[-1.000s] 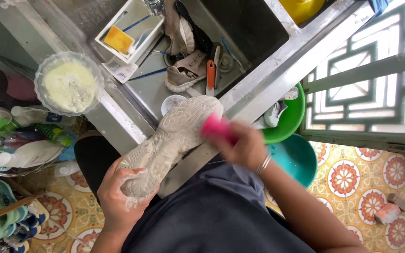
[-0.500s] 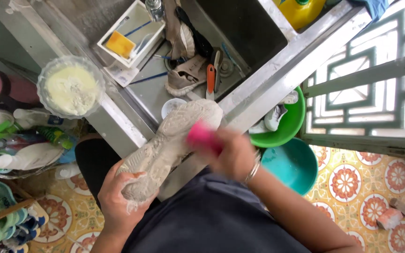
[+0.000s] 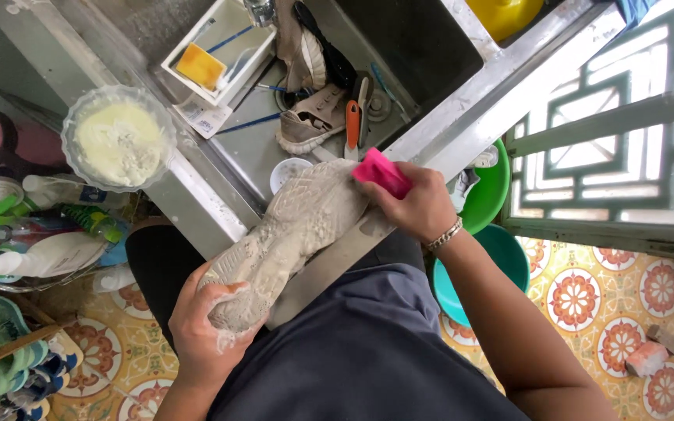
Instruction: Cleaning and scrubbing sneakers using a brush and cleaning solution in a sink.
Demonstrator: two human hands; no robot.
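One clear bowl (image 3: 118,136) of pale paste stands on the steel surface (image 3: 196,210) at the left edge of the sink. Below it, the left hand (image 3: 208,327) has its grip closed round the heel of one shoe (image 3: 294,234), held sole up and coated in grey suds, slanting across the sink's front rim. In the sink (image 3: 399,54) lie one white tray (image 3: 216,51) holding one yellow sponge (image 3: 200,66), one small white cup (image 3: 289,171), one more shoe (image 3: 310,125) and one orange-handled tool (image 3: 352,125). The right hand (image 3: 419,206) is clenched on one pink brush (image 3: 381,172), pressed against the toe end of the sole. Further right, two basins, one green (image 3: 497,183) above one teal (image 3: 509,253), sit near the patterned tile floor.
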